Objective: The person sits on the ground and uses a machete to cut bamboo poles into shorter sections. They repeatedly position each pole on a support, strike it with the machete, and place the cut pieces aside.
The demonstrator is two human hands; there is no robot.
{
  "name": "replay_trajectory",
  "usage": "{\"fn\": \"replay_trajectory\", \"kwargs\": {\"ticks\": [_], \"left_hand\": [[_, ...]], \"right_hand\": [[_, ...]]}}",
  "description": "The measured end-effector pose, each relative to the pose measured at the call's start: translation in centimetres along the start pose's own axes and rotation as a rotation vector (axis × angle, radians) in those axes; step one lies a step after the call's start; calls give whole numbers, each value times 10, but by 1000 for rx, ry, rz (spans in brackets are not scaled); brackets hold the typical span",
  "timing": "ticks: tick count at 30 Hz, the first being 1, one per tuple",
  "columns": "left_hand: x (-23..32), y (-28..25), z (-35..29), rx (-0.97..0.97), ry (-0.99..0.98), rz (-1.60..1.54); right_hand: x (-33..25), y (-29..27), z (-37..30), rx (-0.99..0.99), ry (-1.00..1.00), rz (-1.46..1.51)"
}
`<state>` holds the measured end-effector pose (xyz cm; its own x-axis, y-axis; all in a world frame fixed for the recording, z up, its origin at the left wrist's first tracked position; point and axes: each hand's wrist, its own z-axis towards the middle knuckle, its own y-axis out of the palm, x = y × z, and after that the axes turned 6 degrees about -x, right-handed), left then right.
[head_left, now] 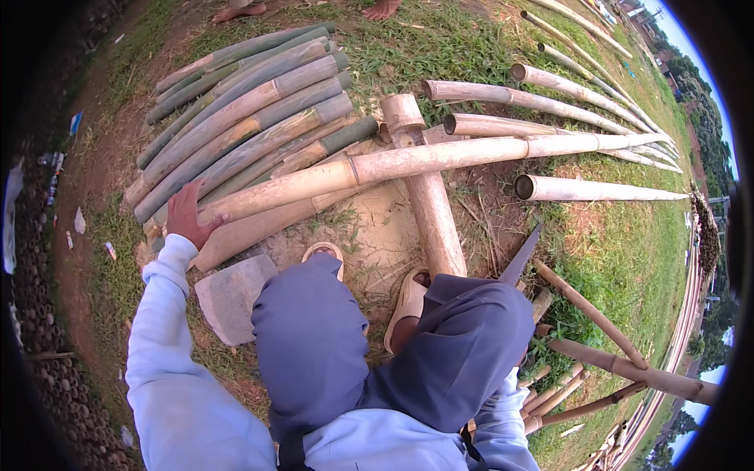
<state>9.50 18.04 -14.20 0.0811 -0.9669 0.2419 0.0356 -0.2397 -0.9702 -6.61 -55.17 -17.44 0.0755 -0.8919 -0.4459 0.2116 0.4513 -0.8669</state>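
Note:
My left hand (191, 216) grips the near-left end of a long pale bamboo pole (471, 154), thumb on one side and fingers over the other. The pole slants up to the right and rests across a thick bamboo log (437, 224) lying between my feet and the far stack. My right sleeve (503, 424) runs down beside my right knee, which hides nearly all of that hand; its fingers do not show. A saw blade (521, 255) sticks up from behind the same knee, its handle hidden.
Cut greenish bamboo pieces (267, 98) lie stacked at the far left. Long bamboo poles (597, 191) spread out to the right. A grey stone block (234, 298) sits by my left foot. Crossed bamboo props (628, 369) stand at the right. Bare feet (382, 9) show at the top.

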Motion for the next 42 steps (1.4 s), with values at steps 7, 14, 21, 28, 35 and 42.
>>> {"fn": "replay_trajectory", "kwargs": {"ticks": [7, 14, 21, 28, 35, 42], "left_hand": [[-201, 26, -120, 436, -878, -276], [-172, 123, -159, -125, -724, 54], [-171, 146, -124, -406, -917, -23], [-200, 169, -132, -486, -909, 130], [-185, 173, -117, -682, -765, 317], [-264, 130, -122, -291, -662, 345]], "right_hand": [[-31, -20, 5, -58, 215, 128], [-25, -31, 8, -113, 259, 103], [-29, -43, 1, -91, 311, 70], [-38, -39, -9, -70, 347, 94], [-40, -48, -16, -34, 373, 69], [-38, -30, 1, -43, 349, 95]]}}
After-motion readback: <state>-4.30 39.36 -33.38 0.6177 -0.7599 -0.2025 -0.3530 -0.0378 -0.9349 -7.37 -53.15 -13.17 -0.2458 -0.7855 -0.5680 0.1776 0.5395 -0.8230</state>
